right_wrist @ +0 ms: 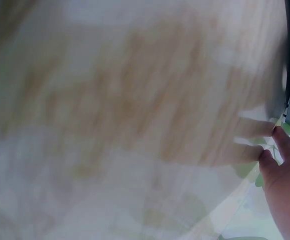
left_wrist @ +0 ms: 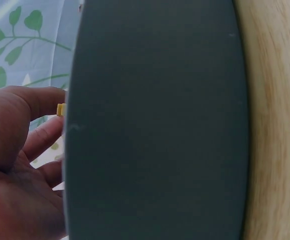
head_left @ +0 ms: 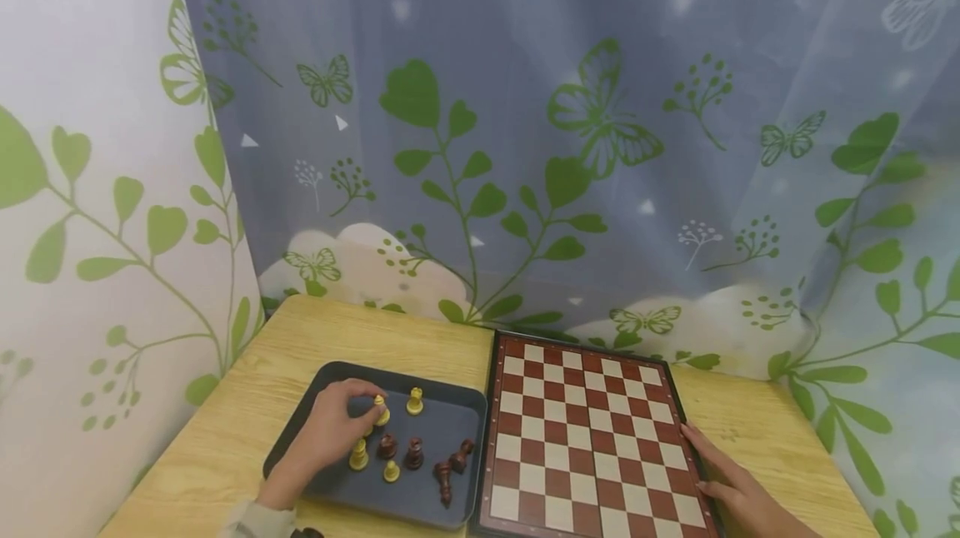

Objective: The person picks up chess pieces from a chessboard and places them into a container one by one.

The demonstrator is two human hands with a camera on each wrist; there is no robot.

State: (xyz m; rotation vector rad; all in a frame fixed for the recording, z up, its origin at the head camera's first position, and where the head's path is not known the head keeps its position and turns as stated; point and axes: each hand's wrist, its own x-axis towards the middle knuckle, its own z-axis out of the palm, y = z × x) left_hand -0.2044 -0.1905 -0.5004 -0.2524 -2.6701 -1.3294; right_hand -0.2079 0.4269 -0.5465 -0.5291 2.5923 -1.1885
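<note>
My left hand (head_left: 326, 430) reaches over the dark tray (head_left: 345, 498) and pinches a yellow chess piece (head_left: 382, 411) between thumb and fingers. In the left wrist view the tray's side (left_wrist: 157, 125) hides most of that piece; only a yellow tip (left_wrist: 60, 109) shows by the fingers. Around the hand in the tray are a yellow rook (head_left: 415, 401), a taller yellow piece (head_left: 358, 456), a yellow pawn (head_left: 391, 472) and several dark red pieces, some lying down. My right hand (head_left: 727, 478) touches the right edge of the red-and-white chessboard (head_left: 585, 438) with its fingers extended.
Tray and board lie side by side on a wood-grain table (head_left: 390, 330). Behind them hangs a blue-grey curtain (head_left: 510, 122) with leaves and butterflies. A pale leaf-patterned curtain (head_left: 112, 188) covers the left side.
</note>
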